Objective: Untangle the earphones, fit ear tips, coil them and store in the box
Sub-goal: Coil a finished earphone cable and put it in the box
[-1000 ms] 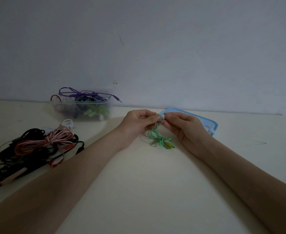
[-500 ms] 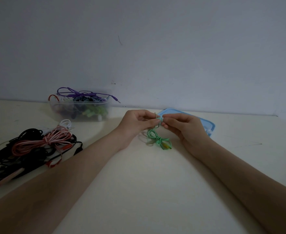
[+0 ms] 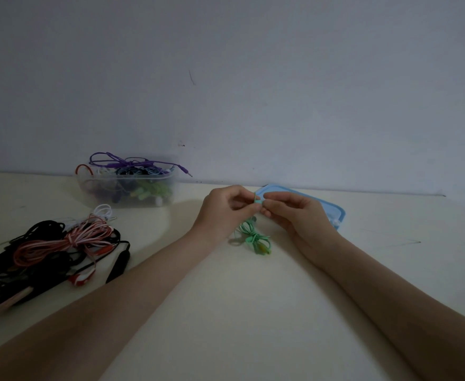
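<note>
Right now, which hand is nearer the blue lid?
Right. The right hand sits just in front of the lid, overlapping it; the left hand is further left, clear of it.

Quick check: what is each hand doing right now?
Left hand: pinching the earbud end of the green earphones.
Right hand: fingertips pinching at the same earbud end; whether it holds an ear tip cannot be told.

Green earphones: cable bunched in a loose knot on the counter, one end raised and pinched between left hand and right hand. Clear plastic box: stands by the wall, open, filled with coiled earphones; purple cable spills over the rim. Tangled earphone pile: black, pink-white and white cables, lying left on the counter.
</note>
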Motion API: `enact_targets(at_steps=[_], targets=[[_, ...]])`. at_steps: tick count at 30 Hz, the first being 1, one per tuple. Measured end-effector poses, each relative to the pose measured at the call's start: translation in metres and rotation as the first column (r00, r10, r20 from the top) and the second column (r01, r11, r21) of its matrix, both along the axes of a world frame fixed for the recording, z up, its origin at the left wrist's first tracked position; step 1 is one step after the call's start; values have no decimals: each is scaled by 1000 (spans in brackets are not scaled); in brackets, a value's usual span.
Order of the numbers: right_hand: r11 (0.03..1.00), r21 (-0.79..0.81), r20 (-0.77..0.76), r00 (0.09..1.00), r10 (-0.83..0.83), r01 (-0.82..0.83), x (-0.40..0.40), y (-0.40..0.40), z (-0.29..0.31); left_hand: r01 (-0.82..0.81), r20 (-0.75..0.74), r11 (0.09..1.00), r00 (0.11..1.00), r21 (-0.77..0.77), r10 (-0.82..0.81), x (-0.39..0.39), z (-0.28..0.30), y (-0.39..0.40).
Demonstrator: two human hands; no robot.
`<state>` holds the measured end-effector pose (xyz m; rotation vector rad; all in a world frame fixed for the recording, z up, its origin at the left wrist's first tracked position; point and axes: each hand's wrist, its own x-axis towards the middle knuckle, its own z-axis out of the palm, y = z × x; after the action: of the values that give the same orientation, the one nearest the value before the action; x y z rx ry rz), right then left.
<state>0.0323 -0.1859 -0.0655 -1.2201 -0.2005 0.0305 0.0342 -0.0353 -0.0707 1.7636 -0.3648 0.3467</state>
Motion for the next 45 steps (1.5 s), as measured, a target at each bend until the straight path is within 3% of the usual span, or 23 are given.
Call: enact_targets(at_steps=[3,7,11,14,17,20,23,29,34,40,43,45], targets=[[1000,7,7,1000,5,-5,1,0,0,35,-58,992,997,-123,-42,0,1,1],[1000,-10,18,1000,-9,10,2,0,-1,49,-86,984,994,-173,-64,-1,2,1],[992,-119,85,996,-26,36,1,1,-2,55,-106,983,992,-174,-74,-1,2,1],[954,-263,153,983,-106,144,-1,6,0,40,-126,980,990,-197,-66,-1,2,1],[790,-498,346,917,-198,359,1,8,8,24,-135,984,990,-177,-49,0,3,0],[612,-571,519,818,-248,547,5,-2,20,57,-97,998,994,-7,-58,-1,1,-4],[479,-615,557,775,-299,627,11,-21,27,83,-94,990,993,114,-73,0,-2,-7],[360,-695,541,782,-308,622,25,-45,28,140,-161,942,983,304,-94,-5,3,-8],[190,-833,491,853,-179,520,32,-50,17,125,-205,965,976,229,-78,-6,2,-9],[-211,-850,492,871,8,482,38,-33,17,-5,-176,995,984,96,22,2,-1,-5],[-286,-843,476,880,-3,455,46,-27,16,-84,-171,992,980,97,100,4,-1,-2],[-288,-847,476,879,-34,447,50,-26,16,-110,-174,991,977,80,122,4,0,-1]])
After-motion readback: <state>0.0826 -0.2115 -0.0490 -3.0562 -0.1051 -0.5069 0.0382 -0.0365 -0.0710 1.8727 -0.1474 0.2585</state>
